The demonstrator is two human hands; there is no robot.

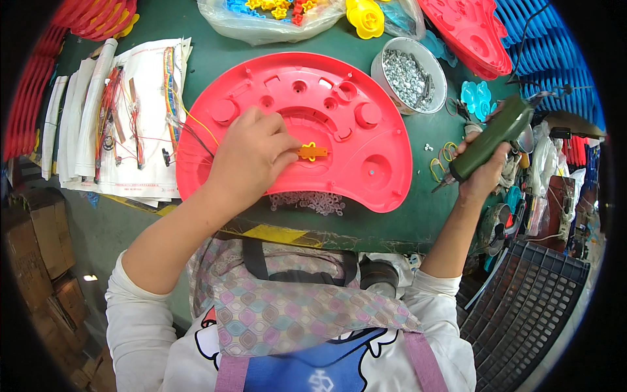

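A red bean-shaped plastic shell (261,78) lies on the bench with its hollows and posts facing up. My left hand (251,150) reaches over it, thumb and fingers pinched at the left end of a narrow orange strip (320,152). That strip lies across a yellow star-shaped piece (309,149) in the shell's middle. Yellow and dark wires (196,127) run from the left toward this hand, their ends hidden. Off to the right, my right hand (484,170) grips a green electric screwdriver (493,138), its bit pointing down and left.
A white tub of screws (410,75) stands behind the shell. Small clear rings (310,201) lie at its front edge. Wired parts (121,117) rest on white sheets at left. Bagged star pieces (274,19) sit at the back; blue plastic parts (555,59) are stacked at right.
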